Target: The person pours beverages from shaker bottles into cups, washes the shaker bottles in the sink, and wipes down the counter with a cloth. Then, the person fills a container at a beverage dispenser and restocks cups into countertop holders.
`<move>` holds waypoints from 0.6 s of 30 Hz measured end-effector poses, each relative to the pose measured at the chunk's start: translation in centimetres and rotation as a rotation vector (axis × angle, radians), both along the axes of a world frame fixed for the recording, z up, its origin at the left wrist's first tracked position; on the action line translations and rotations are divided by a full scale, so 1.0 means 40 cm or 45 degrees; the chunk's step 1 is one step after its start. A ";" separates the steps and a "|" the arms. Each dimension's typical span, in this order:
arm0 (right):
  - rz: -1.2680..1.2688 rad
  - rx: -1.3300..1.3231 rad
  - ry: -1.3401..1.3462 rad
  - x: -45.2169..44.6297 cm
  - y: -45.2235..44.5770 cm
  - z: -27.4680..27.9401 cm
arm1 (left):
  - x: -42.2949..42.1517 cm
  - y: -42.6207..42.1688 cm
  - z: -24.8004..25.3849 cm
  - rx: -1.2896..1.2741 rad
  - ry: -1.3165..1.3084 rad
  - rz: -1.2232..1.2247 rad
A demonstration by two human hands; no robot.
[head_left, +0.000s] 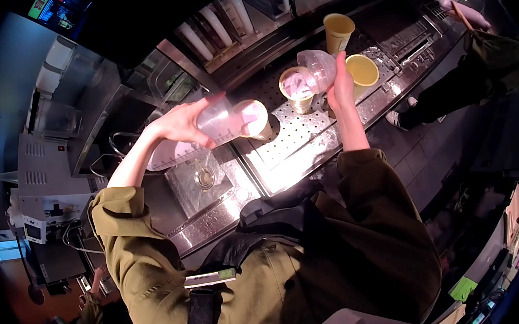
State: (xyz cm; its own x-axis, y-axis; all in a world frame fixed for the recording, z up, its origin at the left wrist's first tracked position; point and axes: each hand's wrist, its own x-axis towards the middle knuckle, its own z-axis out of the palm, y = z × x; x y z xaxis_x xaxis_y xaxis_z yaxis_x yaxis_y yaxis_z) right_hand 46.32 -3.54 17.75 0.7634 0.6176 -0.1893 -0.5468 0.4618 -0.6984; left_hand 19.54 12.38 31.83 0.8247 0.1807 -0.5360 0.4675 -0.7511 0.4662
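My left hand (pixel 185 122) is wrapped round a translucent measuring shaker (pixel 175 154) with graduation marks. The shaker is tilted, its mouth at the rim of a paper cup (pixel 261 126) that holds something pale. My right hand (pixel 341 90) grips a clear plastic cup (pixel 319 69), tipped over a second paper cup (pixel 300 103) with pale, lumpy contents. Beside that hand stands a yellow paper cup (pixel 363 71), and another yellow cup (pixel 339 28) is farther back. The fingertips of my right hand are partly hidden.
The cups stand on a perforated metal drip tray (pixel 283 150). A sink with a drain (pixel 204 178) lies below my left hand. White machines (pixel 43 162) are at the left. One person (pixel 479 62) stands at the right; another (pixel 94 318) is at the lower left.
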 end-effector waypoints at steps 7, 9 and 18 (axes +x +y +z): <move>0.024 0.026 0.037 0.001 -0.001 0.002 | -0.037 0.034 -0.046 -0.312 -0.322 0.118; 0.030 0.035 0.037 0.005 -0.001 -0.005 | -0.033 0.043 -0.035 -0.288 -0.379 0.166; -0.019 0.009 0.012 0.023 0.002 -0.020 | 0.180 0.036 -0.006 0.029 -0.496 -0.253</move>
State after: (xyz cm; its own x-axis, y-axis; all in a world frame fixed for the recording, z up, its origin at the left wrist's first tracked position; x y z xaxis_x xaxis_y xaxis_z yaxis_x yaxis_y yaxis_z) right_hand 47.23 -3.48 16.96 0.7707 0.6076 -0.1919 -0.5462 0.4748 -0.6901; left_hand 26.74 13.83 31.58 0.9844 0.0065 -0.1757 0.1056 -0.8207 0.5615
